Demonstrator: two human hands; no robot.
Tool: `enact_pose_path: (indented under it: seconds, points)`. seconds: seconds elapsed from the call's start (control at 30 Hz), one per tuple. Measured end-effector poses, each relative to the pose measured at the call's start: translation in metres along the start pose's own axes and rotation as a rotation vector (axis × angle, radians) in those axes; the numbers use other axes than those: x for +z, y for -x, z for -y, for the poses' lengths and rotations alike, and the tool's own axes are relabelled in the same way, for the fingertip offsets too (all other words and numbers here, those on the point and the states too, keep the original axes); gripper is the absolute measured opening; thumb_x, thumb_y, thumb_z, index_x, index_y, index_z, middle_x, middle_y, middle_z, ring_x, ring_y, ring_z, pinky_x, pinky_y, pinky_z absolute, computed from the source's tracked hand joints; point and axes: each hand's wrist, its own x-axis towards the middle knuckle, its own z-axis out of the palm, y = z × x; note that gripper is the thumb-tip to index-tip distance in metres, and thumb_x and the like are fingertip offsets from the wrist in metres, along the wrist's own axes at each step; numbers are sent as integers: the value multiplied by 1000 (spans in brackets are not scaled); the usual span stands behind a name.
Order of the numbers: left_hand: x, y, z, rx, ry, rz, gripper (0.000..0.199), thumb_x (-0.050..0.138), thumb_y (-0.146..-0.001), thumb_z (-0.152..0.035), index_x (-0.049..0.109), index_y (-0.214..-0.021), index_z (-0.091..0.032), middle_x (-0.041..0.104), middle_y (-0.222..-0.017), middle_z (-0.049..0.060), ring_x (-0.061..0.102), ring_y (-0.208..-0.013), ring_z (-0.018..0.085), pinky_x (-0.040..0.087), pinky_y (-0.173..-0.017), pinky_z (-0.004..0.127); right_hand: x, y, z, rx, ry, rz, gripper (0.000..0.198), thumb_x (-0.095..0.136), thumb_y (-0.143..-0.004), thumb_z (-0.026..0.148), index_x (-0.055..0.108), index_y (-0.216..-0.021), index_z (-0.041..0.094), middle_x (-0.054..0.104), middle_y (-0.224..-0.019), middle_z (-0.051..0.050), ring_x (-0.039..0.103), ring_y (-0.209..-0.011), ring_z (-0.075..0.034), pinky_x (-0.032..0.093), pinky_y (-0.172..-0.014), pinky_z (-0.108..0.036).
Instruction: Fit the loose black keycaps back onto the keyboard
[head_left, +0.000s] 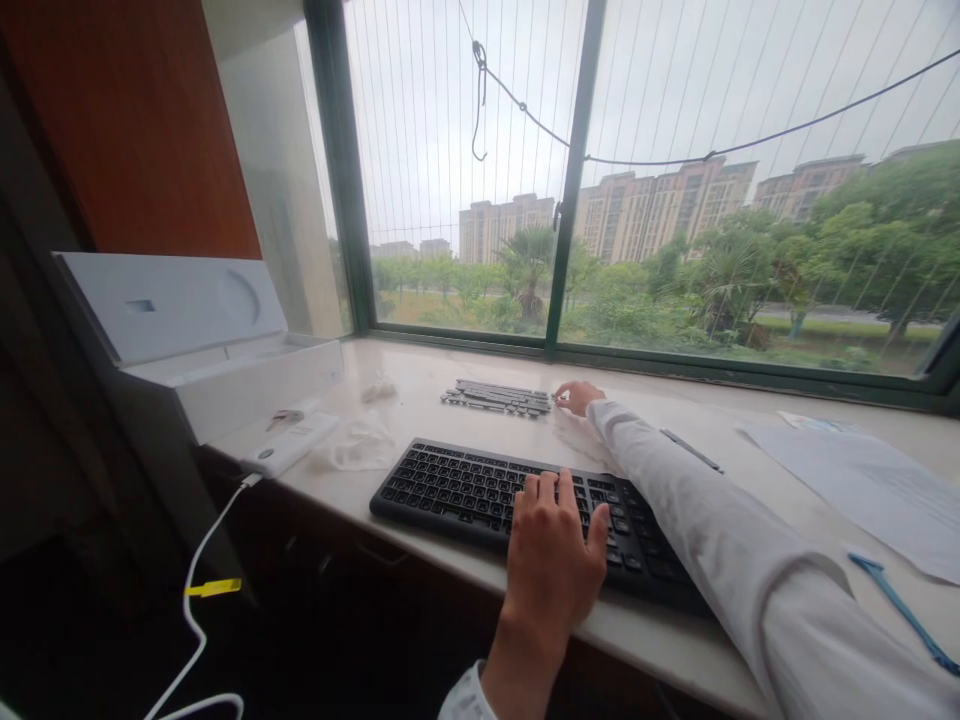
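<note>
Black keyboard along the counter's front edge, gray keycaps behind.
The left hand rests on the keyboard, thumb spread from the fingers. Across a strip of counter, the right hand has its fingertips close together at the keycaps' right end; whether they pinch one cannot be told. A white box bounds the left, papers the right, the window frame the back.
</note>
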Motion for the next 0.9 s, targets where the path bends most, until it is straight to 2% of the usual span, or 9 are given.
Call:
enact_pose_path:
  seconds: [0.27, 0.43, 0.57, 0.77, 0.9]
  points:
    - [2, 1, 0, 8, -30, -11, 48, 36, -96, -46, 53, -131, -16, 60, -118, 9, 50, -110, 25, 42, -97, 39, -11, 8, 2, -59, -65, -13, 29, 71, -75, 44, 74, -96, 24, 72, -99, -7, 65, -90, -22, 48, -77, -30]
    - [3, 1, 1, 15, -65, -25, 49, 37, -96, -45, 53, -131, -15, 61, -117, 10, 51, -109, 26, 43, -96, 40, -33, 29, 7, -212, -163, -28, 22, 70, -77, 37, 72, -93, 22, 73, -96, -4, 66, -84, -17, 48, -79, -27]
    - [2, 1, 1, 22, -68, -26, 49, 36, -96, -44, 53, -131, -14, 61, -117, 11, 51, -110, 26, 43, -96, 40, -53, 68, 13, -356, -228, -22, 22, 68, -78, 35, 72, -95, 21, 74, -90, -2, 66, -78, -16, 48, -77, -25]
    - [2, 1, 2, 37, -81, -37, 47, 36, -97, -44, 54, -129, -14, 61, -115, 11, 51, -110, 26, 42, -96, 40, -81, 150, 20, -550, -278, -44, 32, 69, -76, 49, 76, -90, 20, 72, -75, -3, 60, -64, -15, 45, -66, -27]
    - [2, 1, 2, 52, -92, -38, 46, 36, -97, -43, 56, -127, -14, 61, -115, 11, 51, -109, 25, 42, -95, 39, -88, 180, 17, -529, -443, -37, 41, 74, -69, 55, 77, -85, 17, 71, -74, -5, 59, -64, -15, 45, -64, -28]
